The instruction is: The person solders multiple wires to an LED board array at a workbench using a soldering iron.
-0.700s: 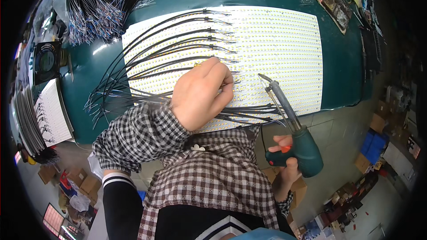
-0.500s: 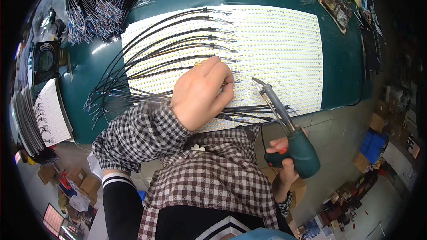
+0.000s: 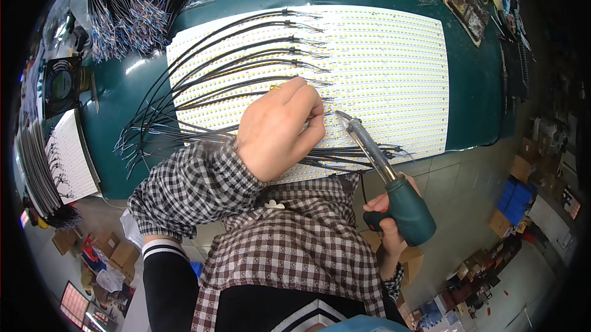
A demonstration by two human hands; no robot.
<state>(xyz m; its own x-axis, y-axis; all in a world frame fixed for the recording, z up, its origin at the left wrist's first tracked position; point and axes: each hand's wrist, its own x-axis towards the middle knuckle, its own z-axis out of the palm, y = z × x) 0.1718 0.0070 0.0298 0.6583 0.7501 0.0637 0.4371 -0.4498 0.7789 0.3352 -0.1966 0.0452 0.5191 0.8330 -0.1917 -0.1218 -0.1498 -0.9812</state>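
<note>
My left hand (image 3: 280, 126) rests over a white panel of LED strips (image 3: 388, 67), its thumb and fingers pinched on a thin black cable. That cable's wire ends show just past the fingertips; the grip itself is partly hidden beneath the hand. In my right hand (image 3: 391, 233) is a dark green soldering gun (image 3: 411, 212), gripped by its handle. Its metal tip (image 3: 338, 113) points at the panel, close to my left fingertips. Several black cables (image 3: 228, 55) lie across the panel's left half, their thin ends at its middle.
Loose black cables (image 3: 345, 156) lie along the panel's near edge. Bundles of cables (image 3: 132, 18) sit at the far left of the green table (image 3: 474, 104). A stack of wired panels (image 3: 74, 156) stands at left, and a grimy tray (image 3: 463, 7) at far right.
The soldering gun in my right hand has moved left, bringing its tip nearer my left fingertips. My left hand stays in place.
</note>
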